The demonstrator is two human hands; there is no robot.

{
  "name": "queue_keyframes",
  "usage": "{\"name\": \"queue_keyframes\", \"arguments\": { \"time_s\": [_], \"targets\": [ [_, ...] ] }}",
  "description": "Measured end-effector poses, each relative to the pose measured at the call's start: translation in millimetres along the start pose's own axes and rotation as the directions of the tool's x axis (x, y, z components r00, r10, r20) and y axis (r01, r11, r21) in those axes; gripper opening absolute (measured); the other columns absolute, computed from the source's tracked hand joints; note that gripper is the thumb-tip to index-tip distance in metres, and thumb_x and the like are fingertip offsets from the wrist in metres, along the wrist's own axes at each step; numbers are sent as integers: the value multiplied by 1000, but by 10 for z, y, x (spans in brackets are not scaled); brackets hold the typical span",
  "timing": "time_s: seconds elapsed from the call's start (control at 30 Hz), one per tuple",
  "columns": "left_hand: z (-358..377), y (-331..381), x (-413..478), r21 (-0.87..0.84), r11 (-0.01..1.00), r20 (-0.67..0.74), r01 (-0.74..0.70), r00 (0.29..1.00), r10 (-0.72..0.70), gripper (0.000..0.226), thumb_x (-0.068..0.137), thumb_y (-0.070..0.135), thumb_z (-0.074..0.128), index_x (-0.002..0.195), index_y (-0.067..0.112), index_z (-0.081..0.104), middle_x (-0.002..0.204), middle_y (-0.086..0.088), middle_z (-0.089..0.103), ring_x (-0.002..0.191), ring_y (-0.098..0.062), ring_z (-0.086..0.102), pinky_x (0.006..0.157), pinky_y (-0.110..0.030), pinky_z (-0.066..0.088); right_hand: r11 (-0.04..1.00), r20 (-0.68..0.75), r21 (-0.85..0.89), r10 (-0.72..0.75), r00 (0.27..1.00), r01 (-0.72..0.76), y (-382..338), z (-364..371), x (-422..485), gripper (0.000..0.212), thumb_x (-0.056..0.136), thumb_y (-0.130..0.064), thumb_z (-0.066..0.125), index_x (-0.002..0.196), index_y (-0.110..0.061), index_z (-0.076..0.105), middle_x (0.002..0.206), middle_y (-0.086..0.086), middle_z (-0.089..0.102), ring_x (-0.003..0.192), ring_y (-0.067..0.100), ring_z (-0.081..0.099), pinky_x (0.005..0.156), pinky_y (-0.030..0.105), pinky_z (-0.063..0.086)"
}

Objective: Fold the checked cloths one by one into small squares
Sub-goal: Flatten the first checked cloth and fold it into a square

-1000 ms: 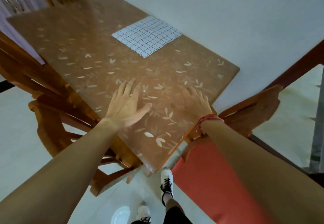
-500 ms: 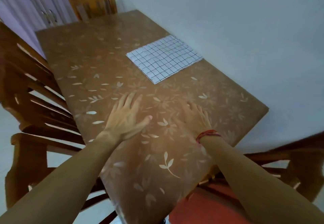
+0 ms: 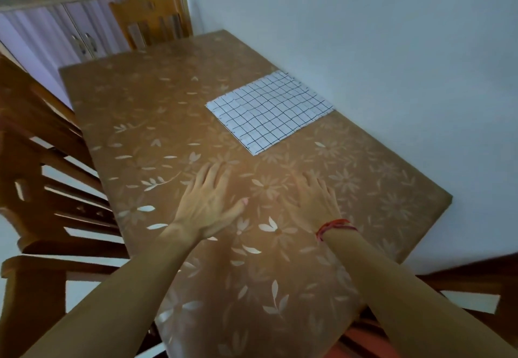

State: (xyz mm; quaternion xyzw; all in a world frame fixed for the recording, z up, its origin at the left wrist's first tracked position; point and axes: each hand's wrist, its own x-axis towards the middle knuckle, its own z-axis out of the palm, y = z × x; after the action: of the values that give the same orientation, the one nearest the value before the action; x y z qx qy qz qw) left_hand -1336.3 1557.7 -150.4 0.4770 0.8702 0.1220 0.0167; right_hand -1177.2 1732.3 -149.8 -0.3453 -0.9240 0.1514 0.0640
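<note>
The near end of the table [image 3: 145, 122] runs out of the bottom of the view and is partly covered by both forearms; the chair on the left [image 3: 47, 189] is cut by the frame edge, and only a dark wooden rail of the chair on the right [image 3: 462, 287] shows, with a strip of red seat [image 3: 361, 346] below it; the fingers of the right hand [image 3: 316, 203] are soft and close in tone to the flowered brown table covering, so their tips are hard to pick out; whether the checked cloth [image 3: 270, 110] is one layer or several I cannot tell.

The left hand [image 3: 208, 206] lies palm down on the table, fingers straight and slightly spread, thumb out to the right, holding nothing; the right hand lies flat the same way just to its right, fingers extended toward the far end, also holding nothing; a red thread bracelet [image 3: 335, 227] circles the right wrist.

The checked cloth, white with a thin black grid, lies flat as a square on the far right part of the table, its right corner close to the pale wall [image 3: 364, 49]; it is well apart from both hands, beyond their fingertips; a wooden chair back [image 3: 151, 21] stands at the far end, with a cupboard [image 3: 56, 35] to its left.
</note>
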Motion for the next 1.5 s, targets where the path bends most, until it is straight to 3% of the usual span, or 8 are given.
{"name": "queue_keyframes", "arguments": {
  "time_s": [0.27, 0.37, 0.57, 0.73, 0.9, 1.17, 1.33, 1.5],
  "targets": [
    [358, -313, 606, -45, 998, 46, 39, 998, -37, 85, 83, 68, 27, 152, 19, 16, 159, -8, 19, 147, -29, 11, 117, -48, 21, 999, 46, -30, 14, 999, -12, 71, 302, 647, 60, 85, -55, 45, 139, -30, 35, 136, 1, 46, 122, 22, 43, 103, 40, 32],
    [609, -456, 897, -34, 998, 75, 55, 996, -52, 88, 83, 70, 23, 154, 20, 14, 160, -7, 16, 147, -27, 8, 117, -47, 22, 997, 51, -71, 6, 999, -2, 109, 513, 976, 60, 86, -59, 43, 138, -29, 36, 129, 1, 50, 119, 24, 46, 101, 40, 34],
    [1203, -659, 1529, -25, 1000, 60, 19, 998, -17, 80, 85, 67, 31, 149, 20, 23, 154, -2, 24, 143, -24, 17, 114, -46, 29, 994, 53, -102, -42, 998, 48, 245, 1049, 1649, 49, 87, -56, 43, 129, -32, 44, 132, -1, 48, 120, 22, 43, 102, 40, 34],
    [1591, -821, 1967, -22, 999, 42, 27, 999, -26, 72, 90, 61, 40, 148, 20, 26, 155, -2, 23, 144, -22, 14, 116, -44, 19, 980, 17, -177, -86, 996, 87, 382, 1478, 2054, 53, 91, -54, 39, 137, -28, 42, 136, 4, 47, 122, 23, 42, 102, 39, 32],
    [1802, -898, 2256, -9, 999, 27, 46, 999, -45, 71, 90, 61, 40, 147, 21, 26, 155, 0, 23, 144, -20, 14, 115, -45, 16, 985, 19, -162, -61, 998, 63, 423, 1691, 2366, 60, 93, -52, 37, 147, -27, 30, 153, 10, 30, 141, 27, 24, 110, 44, 26],
    [1993, -821, 2691, -52, 999, 28, 10, 1000, -9, 66, 99, 47, 36, 153, 14, 16, 162, -8, 10, 150, -23, 2, 120, -40, 11, 997, 43, -79, -21, 999, 25, 340, 1903, 2697, 68, 94, -57, 35, 151, -25, 18, 161, 10, 11, 148, 24, 4, 117, 48, 11],
    [2064, -799, 2821, -20, 999, 12, -28, 1000, 28, 60, 100, 38, 34, 151, 9, 21, 157, -8, 28, 147, -21, 16, 119, -39, 15, 994, 50, -104, -36, 998, 41, 349, 1983, 2763, 69, 95, -56, 34, 152, -23, 16, 159, 9, 16, 148, 23, 6, 116, 45, 10],
    [2047, -755, 2746, -48, 997, -55, -52, 997, 49, 48, 97, 28, 46, 140, 8, 42, 127, -9, 58, 122, -25, 48, 108, -33, 30, 988, -40, -126, -99, 994, 93, 386, 2007, 2733, 62, 93, -48, 44, 147, -20, 30, 143, 5, 44, 136, 22, 34, 109, 41, 24]
  ]
}}
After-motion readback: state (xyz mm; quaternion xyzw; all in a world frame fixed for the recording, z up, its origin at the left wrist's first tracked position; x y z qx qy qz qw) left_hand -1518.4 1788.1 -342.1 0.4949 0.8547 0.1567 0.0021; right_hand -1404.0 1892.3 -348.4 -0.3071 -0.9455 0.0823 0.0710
